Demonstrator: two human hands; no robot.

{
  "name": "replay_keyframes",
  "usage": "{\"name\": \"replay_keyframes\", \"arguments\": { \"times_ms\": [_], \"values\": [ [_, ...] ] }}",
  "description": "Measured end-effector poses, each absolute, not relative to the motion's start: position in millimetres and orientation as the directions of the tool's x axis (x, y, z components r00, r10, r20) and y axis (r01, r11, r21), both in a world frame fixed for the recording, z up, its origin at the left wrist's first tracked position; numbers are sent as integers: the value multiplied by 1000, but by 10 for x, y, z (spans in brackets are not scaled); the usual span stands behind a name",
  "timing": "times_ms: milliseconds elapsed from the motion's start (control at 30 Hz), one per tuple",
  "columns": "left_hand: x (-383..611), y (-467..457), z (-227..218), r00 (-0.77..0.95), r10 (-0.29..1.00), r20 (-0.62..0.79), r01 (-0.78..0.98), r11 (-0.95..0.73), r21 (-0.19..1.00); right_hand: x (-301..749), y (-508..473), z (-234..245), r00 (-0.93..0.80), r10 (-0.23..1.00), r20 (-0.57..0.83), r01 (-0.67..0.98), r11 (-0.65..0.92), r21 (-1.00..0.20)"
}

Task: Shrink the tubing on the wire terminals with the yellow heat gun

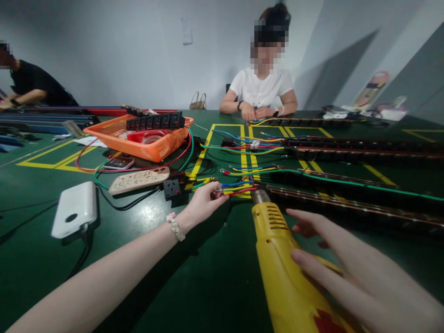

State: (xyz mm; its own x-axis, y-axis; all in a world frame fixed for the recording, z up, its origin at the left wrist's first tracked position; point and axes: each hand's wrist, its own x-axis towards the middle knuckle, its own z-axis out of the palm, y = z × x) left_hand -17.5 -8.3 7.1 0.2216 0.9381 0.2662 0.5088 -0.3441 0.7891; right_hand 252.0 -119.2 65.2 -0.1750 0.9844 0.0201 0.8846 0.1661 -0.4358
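Note:
My left hand (204,203) reaches forward over the green table and pinches the ends of a bundle of coloured wires (239,187), red, blue, green and yellow. A beaded bracelet sits on that wrist. My right hand (350,273) rests on a yellow heat gun (280,268), fingers stretched along its body. The gun's metal nozzle (260,196) points at the wire ends just right of my left fingers. The wires run from a long black power strip (347,199) that stretches away to the right.
An orange basket (145,141) with black sockets stands at the back left, with a beige socket panel (138,179), a black socket (172,188) and a white power bank (74,208) nearer. More black strips (364,150) lie to the right. A person in white sits opposite; another sits far left.

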Motion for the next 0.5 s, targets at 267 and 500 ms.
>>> {"name": "replay_keyframes", "arguments": {
  "times_ms": [267,500],
  "values": [
    [-168,-77,67,209,941,265,514,-336,789,2193,-1041,688,-211,926,-313,857,21,-514],
    [-165,-65,51,215,942,257,482,-331,811,2163,-1050,695,-214,954,-209,870,89,-485]
  ]
}}
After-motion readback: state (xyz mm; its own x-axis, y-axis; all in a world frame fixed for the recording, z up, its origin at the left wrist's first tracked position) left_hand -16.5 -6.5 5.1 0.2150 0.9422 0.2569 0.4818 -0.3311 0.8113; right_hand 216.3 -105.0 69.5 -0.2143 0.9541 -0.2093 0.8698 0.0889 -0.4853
